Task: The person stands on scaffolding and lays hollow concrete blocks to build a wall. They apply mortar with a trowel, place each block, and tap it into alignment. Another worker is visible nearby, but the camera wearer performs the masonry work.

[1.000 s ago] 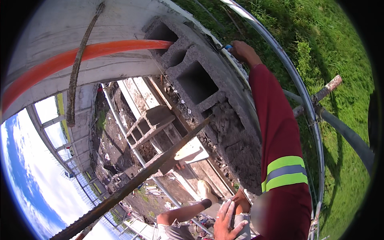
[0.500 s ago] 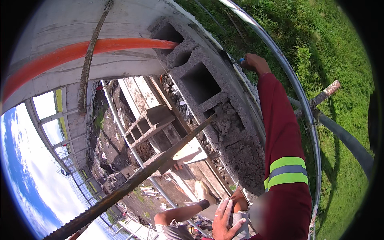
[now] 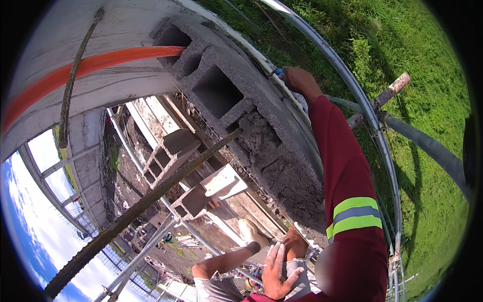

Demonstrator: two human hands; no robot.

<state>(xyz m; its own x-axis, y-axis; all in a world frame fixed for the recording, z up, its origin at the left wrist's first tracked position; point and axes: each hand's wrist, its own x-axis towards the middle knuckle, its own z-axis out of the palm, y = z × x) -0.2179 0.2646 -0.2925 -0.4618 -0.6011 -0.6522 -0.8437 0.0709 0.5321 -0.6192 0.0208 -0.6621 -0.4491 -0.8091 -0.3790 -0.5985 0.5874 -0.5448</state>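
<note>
My right hand (image 3: pixel 300 82) is closed round a blue-handled tool (image 3: pixel 278 72) at the outer face of the block wall; the tool's working end cannot be made out. The hollow concrete blocks (image 3: pixel 221 118) run diagonally below that arm. Grey mortar (image 3: pixel 292 178) covers the nearer blocks and fills a cavity. My left hand (image 3: pixel 282 272) lies low in the middle, fingers stretched out, resting at a bent knee and grey shorts. It holds nothing.
A rusty rebar (image 3: pixel 146 201) slants up from the mortared block. An orange pipe (image 3: pixel 100 63) enters the far block. Loose blocks (image 3: pixel 171 156) and a white board (image 3: pixel 224 182) lie on planks below. Scaffold tubes (image 3: pixel 372 108) curve along the right, above grass.
The view has shifted, so the wall and blocks sit further left. My right hand and the blue-handled tool stay along the wall's outer edge. The left hand still rests at the knee.
</note>
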